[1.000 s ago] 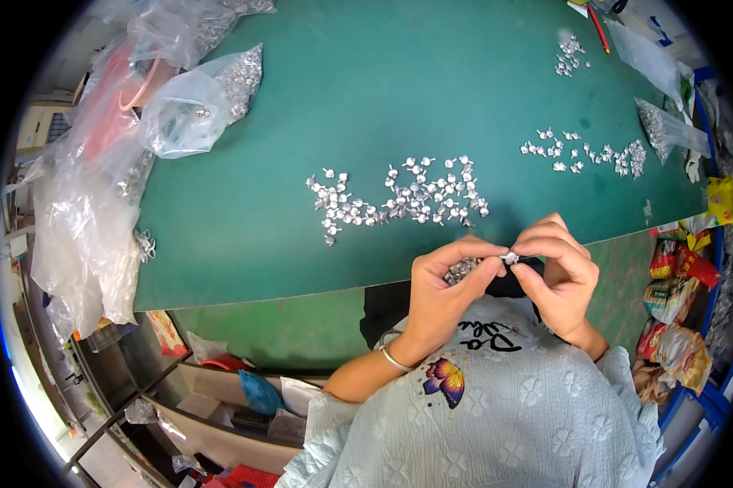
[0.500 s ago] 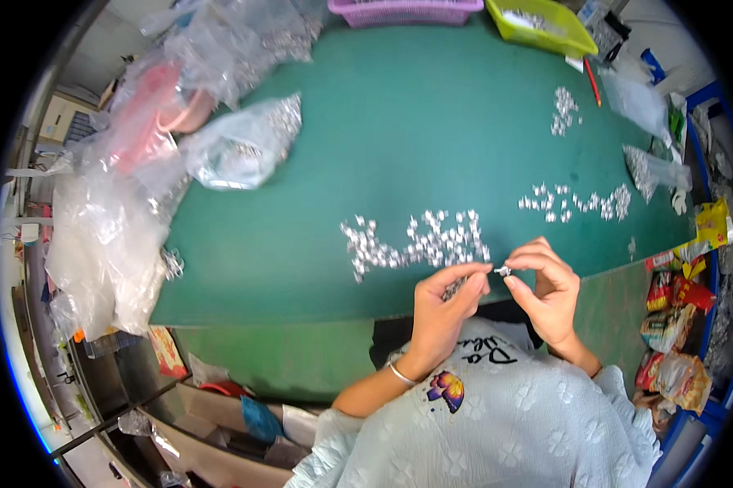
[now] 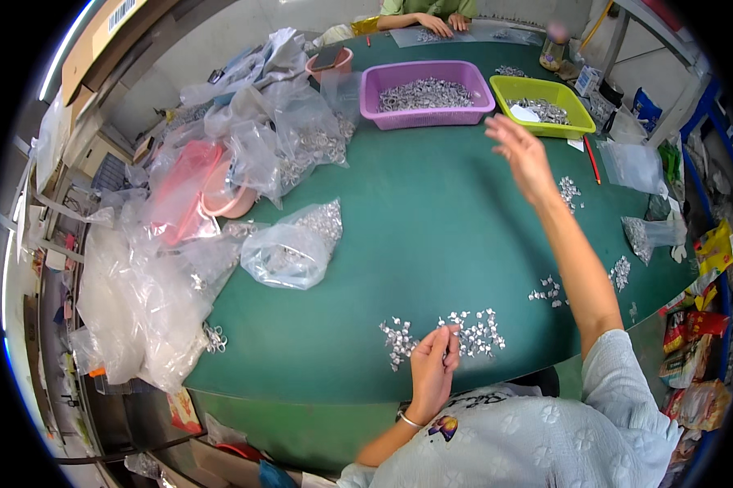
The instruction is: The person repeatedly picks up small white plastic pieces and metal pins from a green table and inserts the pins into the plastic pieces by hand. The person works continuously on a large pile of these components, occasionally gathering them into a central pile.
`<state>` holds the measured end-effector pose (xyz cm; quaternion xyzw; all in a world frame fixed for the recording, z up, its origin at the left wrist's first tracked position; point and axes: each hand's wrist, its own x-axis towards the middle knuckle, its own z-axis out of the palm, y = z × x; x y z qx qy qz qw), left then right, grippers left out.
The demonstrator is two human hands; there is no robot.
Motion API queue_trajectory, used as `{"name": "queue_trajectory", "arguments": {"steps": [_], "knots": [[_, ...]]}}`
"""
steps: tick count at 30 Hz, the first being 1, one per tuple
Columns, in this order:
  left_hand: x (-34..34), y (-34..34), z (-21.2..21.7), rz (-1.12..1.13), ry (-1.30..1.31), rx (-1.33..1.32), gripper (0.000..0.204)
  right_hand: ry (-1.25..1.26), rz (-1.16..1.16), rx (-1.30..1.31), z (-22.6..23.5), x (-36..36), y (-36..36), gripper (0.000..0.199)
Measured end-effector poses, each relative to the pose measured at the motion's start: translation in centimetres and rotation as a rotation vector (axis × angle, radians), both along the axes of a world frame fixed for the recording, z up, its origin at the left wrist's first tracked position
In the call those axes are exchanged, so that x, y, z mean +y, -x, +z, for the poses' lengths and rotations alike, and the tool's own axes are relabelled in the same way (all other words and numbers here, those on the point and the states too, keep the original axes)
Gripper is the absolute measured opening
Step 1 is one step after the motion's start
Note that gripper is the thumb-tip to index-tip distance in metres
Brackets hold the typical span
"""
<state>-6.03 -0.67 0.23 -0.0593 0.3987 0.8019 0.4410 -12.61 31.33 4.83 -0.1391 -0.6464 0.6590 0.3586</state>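
Observation:
My left hand is closed around small silver metal parts at the near edge of the table, its fingertips among more of them. A loose pile of these silver parts lies beside it on the right, and a smaller cluster on the left. My right hand is stretched far forward above the table, fingers apart, with nothing visible in it. Just beyond it stand a purple basket and a yellow-green basket, both holding silver parts.
Clear plastic bags crowd the left side, with a bag of metal parts nearby. Small part groups and a red pen lie on the right of the green table. Across it, another person's hands work over small pieces.
My right hand has left the small part it pinched beside my left hand and reached forward to the baskets. My view has tilted up, showing both baskets and the other person.

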Motion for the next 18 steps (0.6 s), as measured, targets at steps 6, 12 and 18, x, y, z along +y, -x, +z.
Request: {"name": "queue_trajectory", "arguments": {"steps": [6, 12, 18], "knots": [[-0.5, 0.1, -1.2, 0.007, 0.031, 0.017, 0.029, -0.310, 0.346, -0.569, -5.4, -7.7, -7.5, 0.028], [-0.5, -1.4, -1.1, 0.019, 0.009, -0.113, 0.027, -0.585, 0.382, -0.665, -5.4, -12.7, -16.2, 0.029], [-0.2, -4.3, -2.4, -0.110, 0.050, -0.110, 0.023, -0.869, 0.124, -0.578, -7.7, -15.7, -16.5, 0.027]]}}
